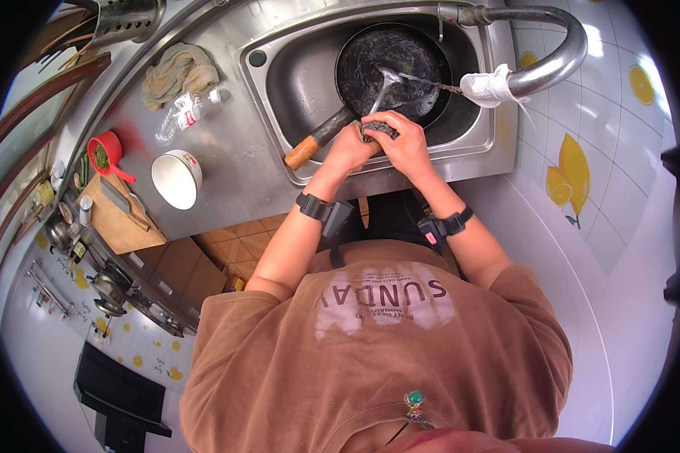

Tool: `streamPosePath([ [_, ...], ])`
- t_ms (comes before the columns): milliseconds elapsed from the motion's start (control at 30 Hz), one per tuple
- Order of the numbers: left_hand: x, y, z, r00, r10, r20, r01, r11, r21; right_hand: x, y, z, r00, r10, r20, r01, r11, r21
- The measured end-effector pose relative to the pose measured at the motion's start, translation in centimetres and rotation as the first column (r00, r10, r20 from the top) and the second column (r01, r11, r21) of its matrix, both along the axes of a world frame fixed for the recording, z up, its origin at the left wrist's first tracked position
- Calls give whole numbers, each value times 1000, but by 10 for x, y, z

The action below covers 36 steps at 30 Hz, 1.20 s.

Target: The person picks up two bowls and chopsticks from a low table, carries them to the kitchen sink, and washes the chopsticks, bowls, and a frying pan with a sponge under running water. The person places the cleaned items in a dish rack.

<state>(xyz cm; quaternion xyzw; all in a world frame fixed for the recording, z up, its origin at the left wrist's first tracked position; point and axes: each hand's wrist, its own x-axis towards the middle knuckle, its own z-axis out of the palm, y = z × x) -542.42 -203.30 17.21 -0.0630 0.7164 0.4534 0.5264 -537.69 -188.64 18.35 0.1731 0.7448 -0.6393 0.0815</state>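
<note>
A dark wok [374, 54] with a wooden-tipped handle [302, 153] lies in the steel sink [300, 73]. Water runs from the curved faucet [572, 39], whose mouth is wrapped in white cloth [484, 89], onto a metal ladle or spatula [390, 79] over the wok. My left hand [351, 148] is closed around the utensil's shaft, near the sink's front edge. In my right hand [399, 139] is a dark grey scrubbing pad [381, 130], pressed against the shaft beside my left hand. The shaft's lower end is hidden by my hands.
Left of the sink, the steel counter [232, 153] holds a crumpled cloth [181, 73], a plastic bottle [184, 116], a white enamel bowl [177, 180] and a red scoop [106, 153] with chopped greens. Farther left, a cleaver [116, 195] rests on a wooden cutting board [105, 226].
</note>
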Motion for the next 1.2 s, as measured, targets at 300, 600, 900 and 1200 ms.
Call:
streamPosePath([
  [300, -14, 0, 7, 872, 245, 424, -328, 935, 134, -14, 22, -15, 994, 57, -92, -41, 986, 160],
  [600, -17, 3, 9, 593, 418, 688, -648, 755, 99, -2, 10, 11, 972, 210, -110, -176, 950, 260],
  [900, -14, 2, 8, 685, 382, 620, -570, 811, 130, -13, 23, -15, 863, 433, -262, -223, 790, 572],
  [1200, -7, -1, 3, 844, 291, 450, -409, 893, 189, -85, 93, -105, 969, 139, -204, 85, 589, 804],
])
